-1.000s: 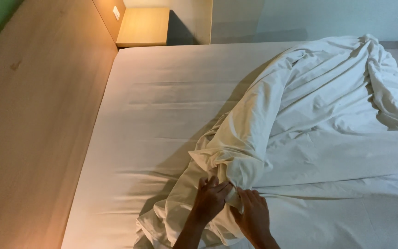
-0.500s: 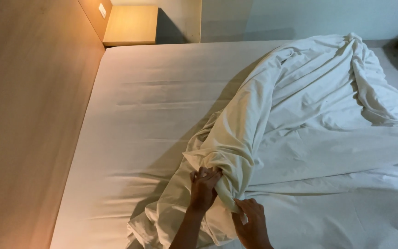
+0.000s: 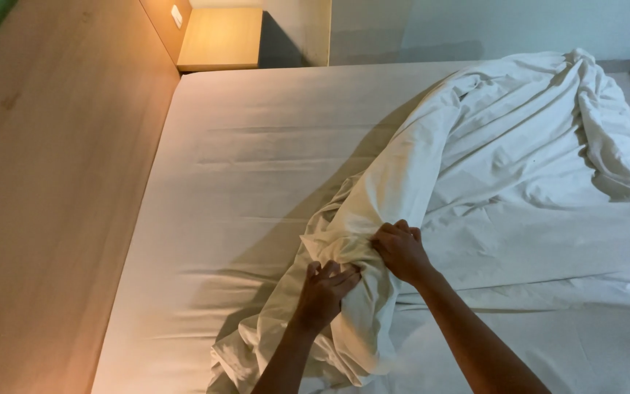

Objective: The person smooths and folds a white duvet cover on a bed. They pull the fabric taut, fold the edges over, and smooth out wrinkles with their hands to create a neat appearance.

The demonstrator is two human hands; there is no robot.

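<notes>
A crumpled white duvet (image 3: 519, 168) lies bunched over the right half of a bed with a white fitted sheet (image 3: 257, 160). Its near end forms a thick fold that hangs toward the bed's front. My left hand (image 3: 326, 292) presses on that fold with fingers curled into the cloth. My right hand (image 3: 400, 249) grips the same fold a little higher and to the right, fingers closed on the fabric. Both forearms reach in from the bottom of the view.
A wooden headboard panel (image 3: 45, 197) runs along the left side of the bed. A lit wooden bedside shelf (image 3: 220, 36) sits at the far corner. A pale wall (image 3: 475, 29) stands behind the bed.
My right hand has moved up from the lower edge onto the fold, above and to the right of my left hand. The view has shifted slightly.
</notes>
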